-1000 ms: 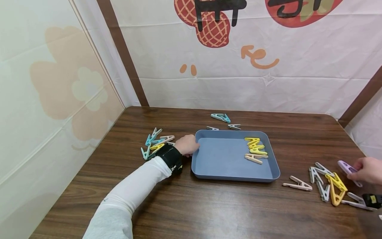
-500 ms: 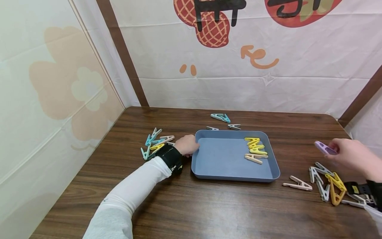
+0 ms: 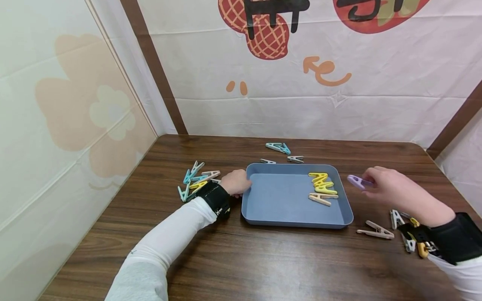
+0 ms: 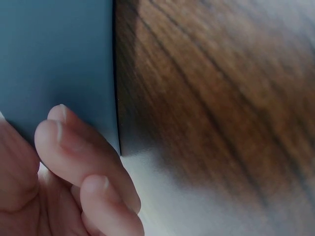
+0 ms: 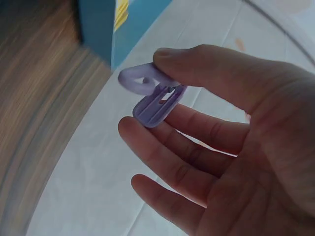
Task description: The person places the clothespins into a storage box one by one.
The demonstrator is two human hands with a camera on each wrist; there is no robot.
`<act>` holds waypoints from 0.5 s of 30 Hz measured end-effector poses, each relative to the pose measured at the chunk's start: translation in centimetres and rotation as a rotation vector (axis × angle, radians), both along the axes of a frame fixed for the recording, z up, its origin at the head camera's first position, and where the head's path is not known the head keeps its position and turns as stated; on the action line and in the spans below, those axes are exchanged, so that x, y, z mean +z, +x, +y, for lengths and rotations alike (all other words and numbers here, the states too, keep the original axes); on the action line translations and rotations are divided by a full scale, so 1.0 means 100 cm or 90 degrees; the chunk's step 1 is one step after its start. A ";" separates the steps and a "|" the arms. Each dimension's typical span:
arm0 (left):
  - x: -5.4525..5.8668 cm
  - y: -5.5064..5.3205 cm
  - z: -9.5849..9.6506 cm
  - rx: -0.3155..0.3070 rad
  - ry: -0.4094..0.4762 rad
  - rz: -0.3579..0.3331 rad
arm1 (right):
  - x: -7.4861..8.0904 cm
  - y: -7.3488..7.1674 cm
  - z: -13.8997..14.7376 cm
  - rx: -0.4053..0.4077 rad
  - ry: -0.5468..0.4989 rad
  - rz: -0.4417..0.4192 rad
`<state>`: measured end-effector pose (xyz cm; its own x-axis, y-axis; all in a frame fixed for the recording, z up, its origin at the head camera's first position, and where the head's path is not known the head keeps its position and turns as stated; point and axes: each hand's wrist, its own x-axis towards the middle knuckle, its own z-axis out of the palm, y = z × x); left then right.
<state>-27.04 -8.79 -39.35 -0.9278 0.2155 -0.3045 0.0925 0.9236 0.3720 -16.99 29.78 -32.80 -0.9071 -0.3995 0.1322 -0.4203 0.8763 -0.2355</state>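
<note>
My left hand [image 3: 235,182] grips the left rim of a blue-grey tray [image 3: 278,223]. Close up in the left wrist view, its curled fingers [image 4: 81,147] lie against the tray's outer wall. Between thumb and fingers my right hand [image 3: 389,188] pinches a purple clothespin [image 5: 152,93], just off the tray's right side. Inside the tray, yellow clothespins [image 3: 326,191] and a beige clothespin [image 3: 320,199] lie along the right. Another beige clothespin [image 3: 376,231] rests on the table, between the tray and my right wrist.
A pile of blue, yellow and pinkish clothespins [image 3: 193,177] lies left of the tray. Behind it are a blue clothespin [image 3: 278,147] and grey ones [image 3: 296,159]. My right wrist partly covers grey and yellow clothespins [image 3: 408,242] on the wooden table [image 3: 293,267].
My right hand has carried the purple clothespin leftward from the right-hand pile to beside the tray. The left hand and tray have stayed put.
</note>
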 end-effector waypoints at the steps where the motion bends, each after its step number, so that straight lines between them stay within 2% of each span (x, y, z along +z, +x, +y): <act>1: 0.000 -0.001 0.000 0.001 0.000 -0.001 | 0.000 0.001 -0.006 0.007 -0.003 0.002; 7: 0.000 -0.001 0.001 0.006 -0.003 -0.003 | -0.006 0.004 -0.032 0.034 0.008 -0.015; 15: 0.002 0.001 0.001 0.006 -0.007 -0.007 | -0.022 0.003 -0.053 0.095 0.085 -0.006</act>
<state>-26.90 -8.67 -39.10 -0.9265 0.2037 -0.3164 0.0802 0.9284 0.3629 -16.67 24.52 -34.98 -0.8377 -0.5427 0.0605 -0.5458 0.8283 -0.1264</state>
